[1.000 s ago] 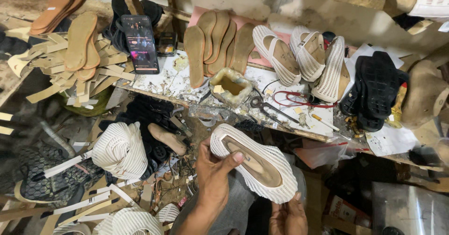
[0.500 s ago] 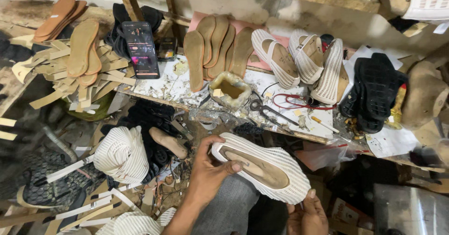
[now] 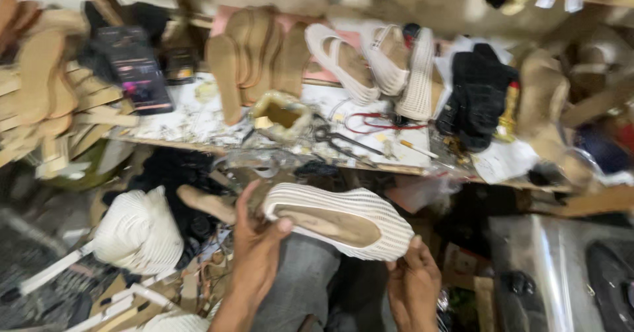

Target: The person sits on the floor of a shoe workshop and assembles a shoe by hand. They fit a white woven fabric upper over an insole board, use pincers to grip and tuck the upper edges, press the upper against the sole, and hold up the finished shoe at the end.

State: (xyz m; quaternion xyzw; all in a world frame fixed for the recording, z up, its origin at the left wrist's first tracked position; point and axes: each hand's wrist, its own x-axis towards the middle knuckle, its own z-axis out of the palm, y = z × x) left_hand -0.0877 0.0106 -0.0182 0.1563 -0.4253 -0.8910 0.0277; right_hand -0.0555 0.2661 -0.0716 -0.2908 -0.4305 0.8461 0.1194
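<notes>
— White ribbed knit slip-on shoe (image 3: 343,218) with its tan insole: where have you got it?

— Over your lap, below the workbench (image 3: 198,124). Your left hand (image 3: 254,243) pinches its nine-o'clock end; your right hand (image 3: 413,282) props the four-o'clock end, fingers touching underneath.

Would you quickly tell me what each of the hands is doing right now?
Left hand: closed on one end of the white ribbed shoe.
Right hand: fingertips touching the shoe's other end; grip cannot be told.

Cluttered workbench (image 3: 198,117) ahead (scissors (image 3: 343,140), soles (image 3: 254,51))
</notes>
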